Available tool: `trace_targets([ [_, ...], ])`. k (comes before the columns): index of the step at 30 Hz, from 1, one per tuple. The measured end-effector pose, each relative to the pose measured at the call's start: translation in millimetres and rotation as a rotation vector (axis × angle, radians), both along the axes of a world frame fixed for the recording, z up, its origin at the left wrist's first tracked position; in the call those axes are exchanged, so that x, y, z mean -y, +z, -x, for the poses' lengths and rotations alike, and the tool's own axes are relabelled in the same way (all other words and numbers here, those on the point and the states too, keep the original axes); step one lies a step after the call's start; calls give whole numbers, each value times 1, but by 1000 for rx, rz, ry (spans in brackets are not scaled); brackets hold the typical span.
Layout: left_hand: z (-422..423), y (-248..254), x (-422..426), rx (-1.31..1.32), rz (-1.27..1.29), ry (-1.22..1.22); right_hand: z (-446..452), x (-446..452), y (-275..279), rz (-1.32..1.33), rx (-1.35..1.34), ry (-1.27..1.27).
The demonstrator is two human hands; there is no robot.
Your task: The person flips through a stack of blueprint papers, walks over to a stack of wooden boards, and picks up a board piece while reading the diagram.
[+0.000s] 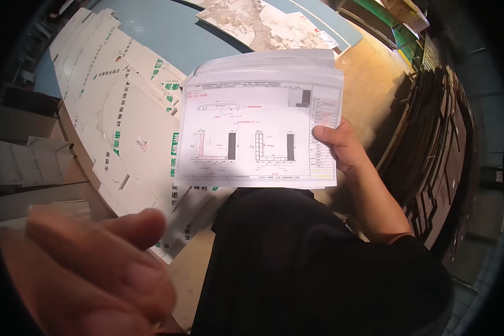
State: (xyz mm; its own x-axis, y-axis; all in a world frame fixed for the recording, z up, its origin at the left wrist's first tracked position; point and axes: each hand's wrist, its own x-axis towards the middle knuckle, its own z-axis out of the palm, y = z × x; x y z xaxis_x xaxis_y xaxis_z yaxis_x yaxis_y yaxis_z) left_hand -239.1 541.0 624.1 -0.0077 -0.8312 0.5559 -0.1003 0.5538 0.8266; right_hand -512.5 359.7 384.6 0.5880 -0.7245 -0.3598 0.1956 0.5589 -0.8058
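My right hand (344,147) grips a small stack of printed sheets (252,134) at its right edge, thumb on the front and the other fingers mostly hidden behind. The top sheet shows line drawings, red notes and a table column down the right side; its upper part bends back. Large and somewhat blurred at the lower left, close to the camera, is my left hand (106,269). Its fingers are loosely curled, with the thumb apart from them and no object visible between. It appears apart from the sheets.
White boards (103,106) with green and black print lie in a layered pile beyond the sheets and at the left. A worn, stained board (263,25) rests on a blue surface (151,22) at the top. Dark panels (431,140) stand stacked along the right.
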Motion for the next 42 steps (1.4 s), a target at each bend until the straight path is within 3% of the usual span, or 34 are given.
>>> trace_targets([
  [6,13,-41,20,29,-34,-41,2,4,-25,55,-3,-61],
  [10,30,-38,36,34,-40,-53,42,21,-14,28,20,-53],
  [13,-6,-60,19,20,-21,-94,6,-2,-45,61,12,-92],
  [42,-8,-65,22,110,-90,-139,11,-8,-49,63,64,-187],
])
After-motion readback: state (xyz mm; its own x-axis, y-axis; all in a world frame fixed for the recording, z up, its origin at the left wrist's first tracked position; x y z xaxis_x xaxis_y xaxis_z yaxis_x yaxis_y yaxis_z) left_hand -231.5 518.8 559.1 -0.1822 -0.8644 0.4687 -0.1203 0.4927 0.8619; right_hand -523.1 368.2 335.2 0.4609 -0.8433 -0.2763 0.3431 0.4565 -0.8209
